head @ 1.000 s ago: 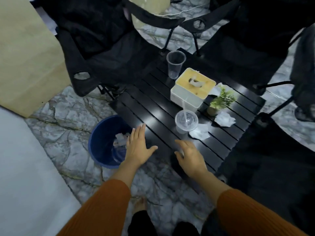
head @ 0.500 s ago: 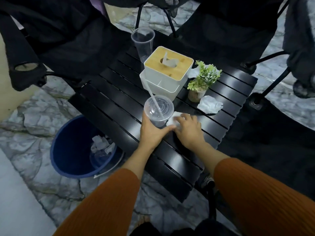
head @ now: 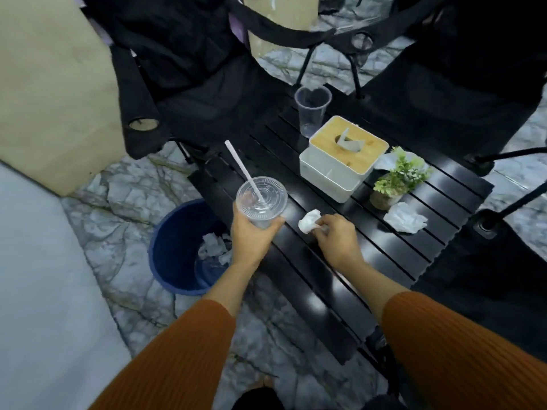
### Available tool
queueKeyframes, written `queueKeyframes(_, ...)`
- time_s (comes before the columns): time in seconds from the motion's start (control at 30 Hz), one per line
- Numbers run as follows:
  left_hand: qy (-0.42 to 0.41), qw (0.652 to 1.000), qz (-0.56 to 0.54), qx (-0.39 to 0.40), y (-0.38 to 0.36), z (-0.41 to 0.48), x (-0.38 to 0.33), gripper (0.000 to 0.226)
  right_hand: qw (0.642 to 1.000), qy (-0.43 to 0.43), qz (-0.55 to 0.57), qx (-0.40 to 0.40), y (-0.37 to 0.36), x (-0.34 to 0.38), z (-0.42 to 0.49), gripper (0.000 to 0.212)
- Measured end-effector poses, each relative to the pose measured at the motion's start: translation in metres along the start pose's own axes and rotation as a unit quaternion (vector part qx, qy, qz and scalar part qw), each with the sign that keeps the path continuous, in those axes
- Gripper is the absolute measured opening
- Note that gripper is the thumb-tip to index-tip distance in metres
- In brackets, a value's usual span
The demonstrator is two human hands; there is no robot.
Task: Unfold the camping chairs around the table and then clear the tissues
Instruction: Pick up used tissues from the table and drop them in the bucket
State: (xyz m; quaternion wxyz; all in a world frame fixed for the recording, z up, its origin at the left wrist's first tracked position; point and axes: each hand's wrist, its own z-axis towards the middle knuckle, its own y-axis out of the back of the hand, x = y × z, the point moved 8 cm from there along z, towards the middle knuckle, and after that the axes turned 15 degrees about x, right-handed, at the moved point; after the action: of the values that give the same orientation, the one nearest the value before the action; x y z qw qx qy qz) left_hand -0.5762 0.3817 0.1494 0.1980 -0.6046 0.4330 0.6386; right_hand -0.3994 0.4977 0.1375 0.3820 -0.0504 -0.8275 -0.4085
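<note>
No text, label, brand, number or sign can be read anywhere. The lid (head: 262, 197) of the cup bears faint embossed marks, too blurred to make out; the tissue box (head: 343, 156) beside it is plain.

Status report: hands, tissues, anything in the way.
Left hand holds lidded cup. Right hand grips crumpled tissue. Another tissue lies by the plant. Bin beside table, nothing blocking.
</note>
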Motion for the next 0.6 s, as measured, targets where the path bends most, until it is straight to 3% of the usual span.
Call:
queueKeyframes(0.27, 0.077, 0.992, 0.012, -0.094, 0.154, -0.027, 0.064, 0.079, 0.992, 0.062, 0.045, 0.102, -0.124, 0.126, 0.024, 0.011)
queueKeyframes(0.5, 0.15, 0.982, 0.007, -0.115, 0.192, -0.033, 0.156, 0.086, 0.988, -0.013, 0.062, 0.142, -0.227, 0.12, 0.052, 0.02)
queueKeyframes(0.6, 0.172, 0.979, 0.016, -0.106, 0.19, -0.025, 0.18, 0.091, 0.977, -0.051, 0.075, 0.192, -0.247, 0.107, 0.063, 0.04)
